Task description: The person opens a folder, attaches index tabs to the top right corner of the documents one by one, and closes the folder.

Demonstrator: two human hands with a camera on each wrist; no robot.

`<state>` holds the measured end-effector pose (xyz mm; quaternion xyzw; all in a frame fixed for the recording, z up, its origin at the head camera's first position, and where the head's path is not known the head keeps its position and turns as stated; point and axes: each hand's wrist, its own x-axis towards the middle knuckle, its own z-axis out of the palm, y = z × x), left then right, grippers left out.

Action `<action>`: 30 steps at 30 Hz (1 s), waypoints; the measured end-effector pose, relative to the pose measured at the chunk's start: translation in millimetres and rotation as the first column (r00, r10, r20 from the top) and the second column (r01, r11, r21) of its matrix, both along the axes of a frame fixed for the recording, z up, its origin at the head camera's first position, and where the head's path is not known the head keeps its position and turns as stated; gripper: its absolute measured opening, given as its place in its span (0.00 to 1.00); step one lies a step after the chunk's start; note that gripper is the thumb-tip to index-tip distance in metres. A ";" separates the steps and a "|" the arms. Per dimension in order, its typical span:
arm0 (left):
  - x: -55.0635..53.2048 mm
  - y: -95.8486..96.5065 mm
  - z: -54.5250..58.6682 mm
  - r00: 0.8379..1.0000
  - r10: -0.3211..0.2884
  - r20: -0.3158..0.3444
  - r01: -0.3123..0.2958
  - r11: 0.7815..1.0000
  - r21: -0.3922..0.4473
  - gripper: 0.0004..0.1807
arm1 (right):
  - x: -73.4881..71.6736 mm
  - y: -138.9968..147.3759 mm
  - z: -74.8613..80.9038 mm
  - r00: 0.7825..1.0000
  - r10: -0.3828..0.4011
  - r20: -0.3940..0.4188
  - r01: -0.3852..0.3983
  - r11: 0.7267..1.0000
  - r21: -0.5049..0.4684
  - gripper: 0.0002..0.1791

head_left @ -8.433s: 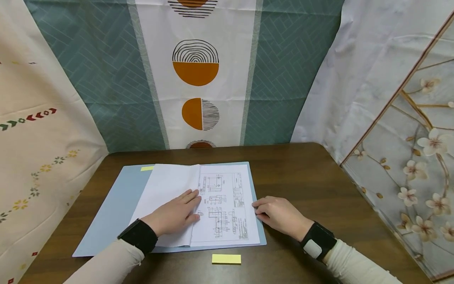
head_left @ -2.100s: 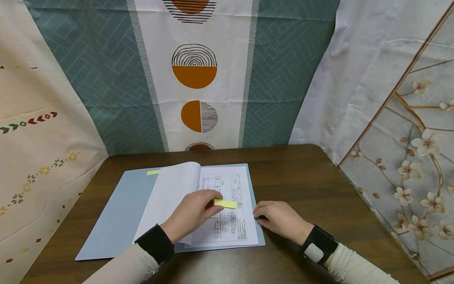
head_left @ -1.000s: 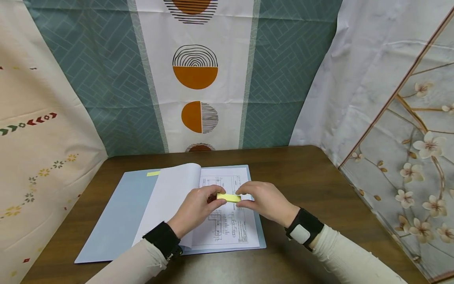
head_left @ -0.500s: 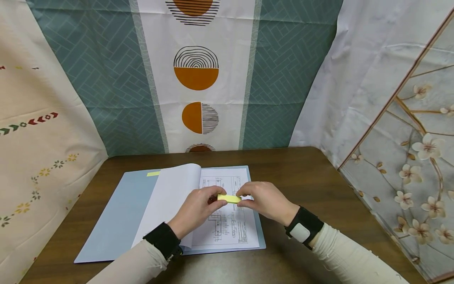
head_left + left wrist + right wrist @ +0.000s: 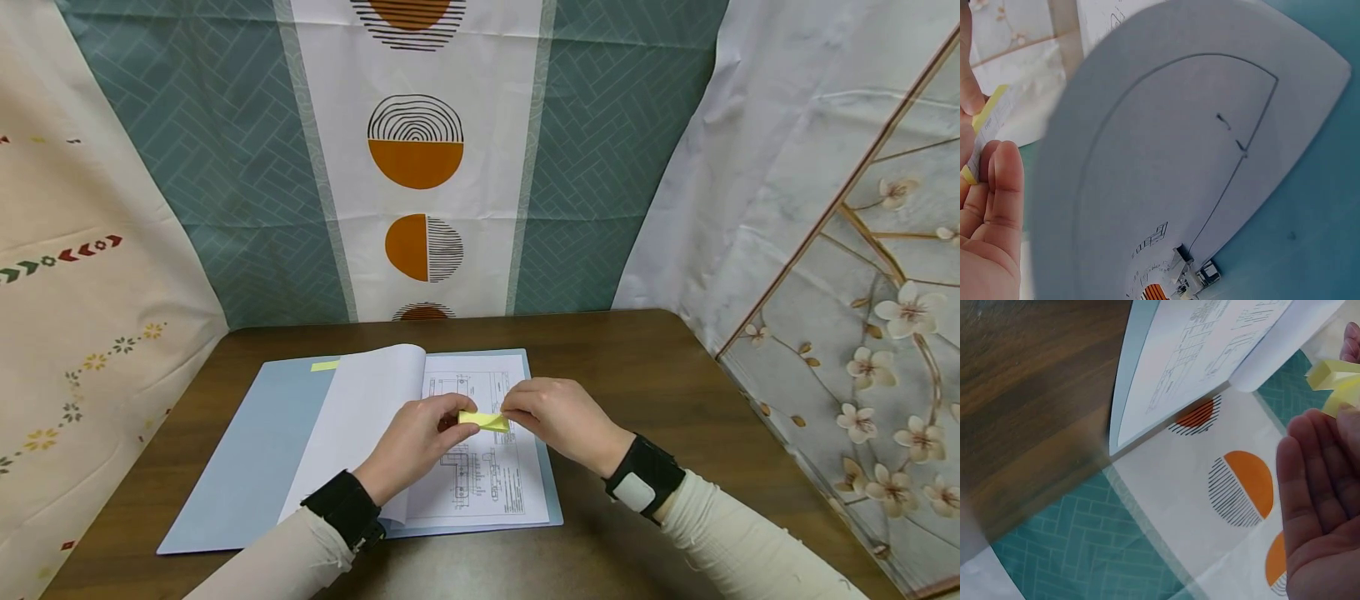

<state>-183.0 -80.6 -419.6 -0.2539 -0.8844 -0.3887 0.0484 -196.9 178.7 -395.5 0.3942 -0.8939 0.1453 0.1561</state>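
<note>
My left hand pinches the left end of a yellow sticky note pad, held above the open folder's right page. A printed white backing shows under the pad in the left wrist view. My right hand has thumb and forefinger together at the pad's right end, pinching the top sticky note, which curls up from the pad there. Below lies a sheet with technical drawings. White turned pages bulge upward near the spine on the left.
The light blue folder lies open on the brown wooden table. A single yellow note sticks at the top of its left cover. A metal clip sits at the spine. Patterned cloths hang behind and beside the table.
The pad, earlier on the table in front of the folder, was lifted by my left hand. My right hand left the folder's edge for the pad; its top note now curls up.
</note>
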 end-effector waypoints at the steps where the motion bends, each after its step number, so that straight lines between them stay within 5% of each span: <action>1: 0.0 -0.1 0.1 1.000 -0.002 0.001 0.002 1.000 0.004 0.10 | 0.1 0.1 0.0 1.000 0.002 -0.013 -0.002 1.000 0.001 0.13; 30: 2.0 0.6 2.5 0.999 -0.019 0.043 0.018 1.000 0.013 0.09 | -6.7 -1.7 -5.2 0.974 0.139 -0.181 -0.146 0.989 -0.024 0.16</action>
